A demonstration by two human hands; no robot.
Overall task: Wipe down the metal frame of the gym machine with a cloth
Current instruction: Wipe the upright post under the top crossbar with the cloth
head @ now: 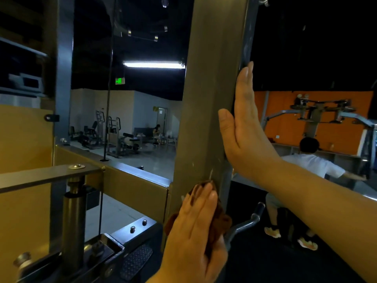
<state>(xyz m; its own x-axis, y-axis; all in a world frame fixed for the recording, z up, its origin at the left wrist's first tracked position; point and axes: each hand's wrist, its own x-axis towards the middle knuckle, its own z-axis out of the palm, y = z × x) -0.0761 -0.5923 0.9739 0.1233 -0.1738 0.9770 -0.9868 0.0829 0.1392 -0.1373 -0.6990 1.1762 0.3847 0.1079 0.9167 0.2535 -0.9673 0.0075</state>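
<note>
Upright: tall tan square metal post of the gym machine (pixel 210 99), at the centre, running from the near bottom to the top.
Crossbar: tan metal beam (pixel 132 180), meeting the post from the left.
Right hand (pixel 244 135): flat, fingers straight along the post's right edge, thumb on its front face, gripping nothing.
Left hand (pixel 195 225): lower and nearer, straight fingers pressing the cloth against the post.
Cloth: crumpled dark brown cloth (pixel 223 220), between the left hand and the post's lower part.
Handle: bent grey metal handle (pixel 248 221), just right of the cloth.
</note>
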